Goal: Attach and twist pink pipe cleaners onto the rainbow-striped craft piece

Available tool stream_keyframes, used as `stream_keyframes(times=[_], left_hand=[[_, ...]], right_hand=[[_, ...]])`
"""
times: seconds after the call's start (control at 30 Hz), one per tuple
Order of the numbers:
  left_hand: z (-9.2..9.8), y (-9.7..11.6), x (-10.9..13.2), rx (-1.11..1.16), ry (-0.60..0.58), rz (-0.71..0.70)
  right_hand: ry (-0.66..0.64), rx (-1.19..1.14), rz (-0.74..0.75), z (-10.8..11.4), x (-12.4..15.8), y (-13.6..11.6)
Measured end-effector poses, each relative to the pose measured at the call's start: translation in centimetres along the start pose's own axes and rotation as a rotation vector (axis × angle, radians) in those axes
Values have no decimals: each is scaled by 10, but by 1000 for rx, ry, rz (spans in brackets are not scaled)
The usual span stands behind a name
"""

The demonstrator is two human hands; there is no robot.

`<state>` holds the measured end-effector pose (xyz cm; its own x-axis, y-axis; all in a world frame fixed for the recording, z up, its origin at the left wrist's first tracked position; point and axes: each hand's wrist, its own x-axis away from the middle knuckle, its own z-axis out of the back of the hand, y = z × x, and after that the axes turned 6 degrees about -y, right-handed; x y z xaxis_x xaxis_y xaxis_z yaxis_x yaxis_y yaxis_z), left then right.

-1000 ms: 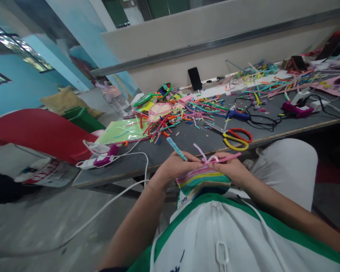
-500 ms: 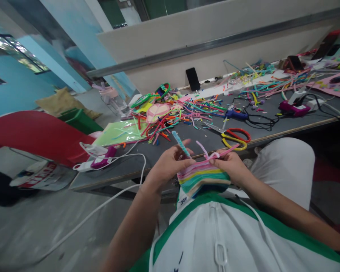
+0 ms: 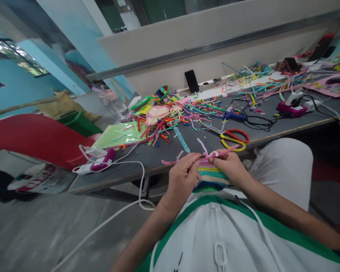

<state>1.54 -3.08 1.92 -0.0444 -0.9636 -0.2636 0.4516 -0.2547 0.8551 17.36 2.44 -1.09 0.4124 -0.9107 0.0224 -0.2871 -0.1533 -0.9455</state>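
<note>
A striped panel of pipe cleaners (image 3: pixel 212 174), in pink, yellow, teal, beige and blue, is held over my lap. My left hand (image 3: pixel 184 175) pinches a pink pipe cleaner (image 3: pixel 170 162) along the panel's upper edge, and its end sticks out to the left. On the other side, my right hand (image 3: pixel 228 164) is closed on the pink strands at the upper right corner. A lilac pipe cleaner (image 3: pixel 203 146) stands up between the hands. Beyond my left hand a twisted light-blue pipe cleaner (image 3: pixel 181 139) points up and away; my fingers hide its lower end.
Red-and-yellow-handled scissors (image 3: pixel 234 138) lie near the table edge, past my right hand. Behind them is a blue glue gun (image 3: pixel 235 115) with a black cord. Loose pipe cleaners (image 3: pixel 184 109) cover the table's middle. A white cable (image 3: pixel 143 177) hangs off the left edge.
My left hand has shifted right and now pinches the panel's top edge closer to my right hand. The pink end on the left has come into view. My right hand stays nearly still.
</note>
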Motion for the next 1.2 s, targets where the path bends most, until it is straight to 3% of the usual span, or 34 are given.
stream_keyframes(times=[0.2,0.27,0.4,0.53,0.8,0.97,1.2], left_hand=[[19,16,5,118,238,54],[18,15,5,94,195,56],[4,-2,-2,-21,-12,8],[-7,-13,-11,-145,27,-94],[-7,-4,-12,55,-10,202],[-1,-2,-14,94,-10,236],[1,1,-16,140,-23,267]], right_hand=[[30,-211,-55,10,-4,5],[28,-227,-50,10,-5,7],[13,-139,10,4,-4,10],[17,1,61,-4,-1,8],[6,76,84,-10,0,4],[-64,-44,12,-10,2,-2],[-42,64,9,-9,1,4]])
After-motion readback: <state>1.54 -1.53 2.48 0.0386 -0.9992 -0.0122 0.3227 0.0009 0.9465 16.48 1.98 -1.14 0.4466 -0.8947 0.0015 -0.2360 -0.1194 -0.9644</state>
